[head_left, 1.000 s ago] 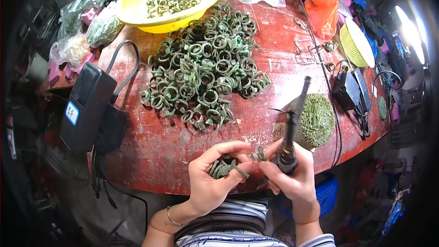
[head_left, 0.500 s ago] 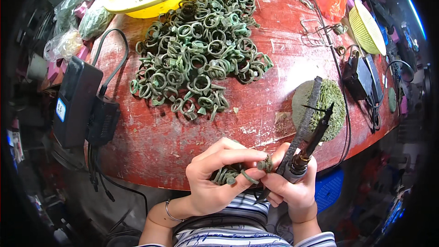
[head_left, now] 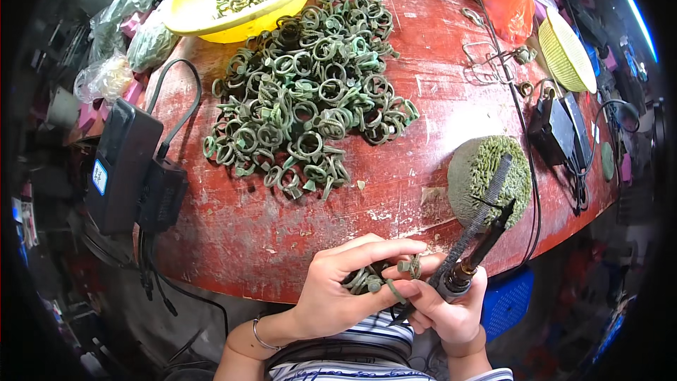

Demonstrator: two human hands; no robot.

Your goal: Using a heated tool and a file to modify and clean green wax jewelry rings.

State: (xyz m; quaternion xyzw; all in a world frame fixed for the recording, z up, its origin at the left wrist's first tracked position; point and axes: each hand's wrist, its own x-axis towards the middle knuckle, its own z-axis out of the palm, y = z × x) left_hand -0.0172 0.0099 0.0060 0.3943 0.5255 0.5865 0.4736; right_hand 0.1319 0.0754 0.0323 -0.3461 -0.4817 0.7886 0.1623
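Observation:
My left hand (head_left: 331, 293) is curled around several dull green rings (head_left: 364, 281) lying in its palm. Its index finger is stretched over a single ring (head_left: 411, 266) at the fingertips, where both hands meet. My right hand (head_left: 455, 316) grips two tools at once: a long grey file (head_left: 479, 215) and a pen-like tool resembling a soldering iron (head_left: 479, 247), with a black pointed tip. Both tools point up and away. Beyond the hands, a large heap of similar green rings (head_left: 307, 99) lies on the red tabletop (head_left: 282, 240).
A yellow bowl (head_left: 211, 25) with more rings stands behind the heap. At right are a round block with a rough green top (head_left: 458, 176), a black device with cables (head_left: 560, 123) and a pale yellow basket (head_left: 564, 53). Black power adapters (head_left: 123, 162) stand at left.
The view has shifted slightly, so the table sits lower in it. My left index finger has lifted off the single ring. The file and pen tool have tipped lower, toward the rough block.

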